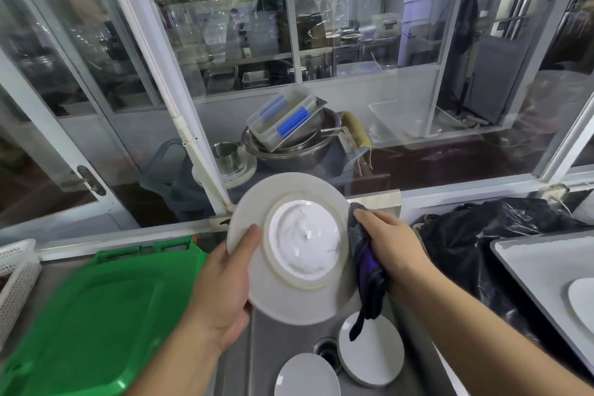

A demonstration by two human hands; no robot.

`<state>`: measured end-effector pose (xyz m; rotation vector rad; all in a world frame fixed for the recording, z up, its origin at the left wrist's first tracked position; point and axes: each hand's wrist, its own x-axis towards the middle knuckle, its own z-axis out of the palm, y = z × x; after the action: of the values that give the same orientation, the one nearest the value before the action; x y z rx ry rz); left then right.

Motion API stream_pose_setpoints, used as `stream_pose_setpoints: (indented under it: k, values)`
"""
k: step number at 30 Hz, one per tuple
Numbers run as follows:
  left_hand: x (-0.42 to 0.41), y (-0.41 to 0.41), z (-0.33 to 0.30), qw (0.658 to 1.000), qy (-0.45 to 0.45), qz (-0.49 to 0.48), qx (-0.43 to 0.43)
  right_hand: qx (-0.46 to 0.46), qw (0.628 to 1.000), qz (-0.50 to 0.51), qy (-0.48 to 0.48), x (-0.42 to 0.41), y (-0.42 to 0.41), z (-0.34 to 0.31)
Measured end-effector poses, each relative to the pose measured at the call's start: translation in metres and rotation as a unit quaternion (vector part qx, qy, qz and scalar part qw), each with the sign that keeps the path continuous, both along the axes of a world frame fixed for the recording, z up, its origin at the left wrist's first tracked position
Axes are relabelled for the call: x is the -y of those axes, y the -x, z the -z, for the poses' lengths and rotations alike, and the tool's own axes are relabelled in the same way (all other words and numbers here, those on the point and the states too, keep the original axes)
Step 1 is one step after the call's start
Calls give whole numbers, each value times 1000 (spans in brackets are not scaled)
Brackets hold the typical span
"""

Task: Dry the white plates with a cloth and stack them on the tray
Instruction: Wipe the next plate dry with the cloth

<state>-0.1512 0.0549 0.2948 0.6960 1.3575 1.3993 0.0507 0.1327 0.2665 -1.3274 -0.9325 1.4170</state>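
Left hand [221,286] gripped plate [289,247] by left rim; right hand [390,249] clutched cloth [364,260] against right rim. Probably wet, slippery, breakable; best held by rim.

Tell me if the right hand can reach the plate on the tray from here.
Probably yes. The right hand holds only the cloth, and nothing stands between it and the plate on the tray to its right.

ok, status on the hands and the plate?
Left hand grips plate, underside up. Right hand holds cloth against its rim. Two plates wait in sink. Nothing in the way.
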Motion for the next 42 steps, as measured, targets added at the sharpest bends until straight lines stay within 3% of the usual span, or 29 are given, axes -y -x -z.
stream_pose_setpoints:
  k: [6,11,16,21,25,31,37,42]
  values:
    - [4,-25,8,997,-57,-47,31,-30,999,27,31,1,7,9]
    - [4,-43,10,991,-82,-92,59,-150,982,64,93,15,24,16]
    - [7,-44,15,991,-83,-36,97,-207,971,74,95,15,15,11]
    - [-3,-16,-1,995,-58,6,86,-162,983,32,77,7,-4,4]
    - [-10,1,-15,999,-19,46,22,-94,995,4,32,2,-16,-6]
    - [-2,-10,-11,999,-49,-12,-4,-66,998,19,8,7,-10,-10]
    - [2,-40,8,993,-74,-79,40,-131,985,76,82,18,13,4]
    - [7,-49,20,985,-57,-67,150,-164,975,96,115,27,13,14]
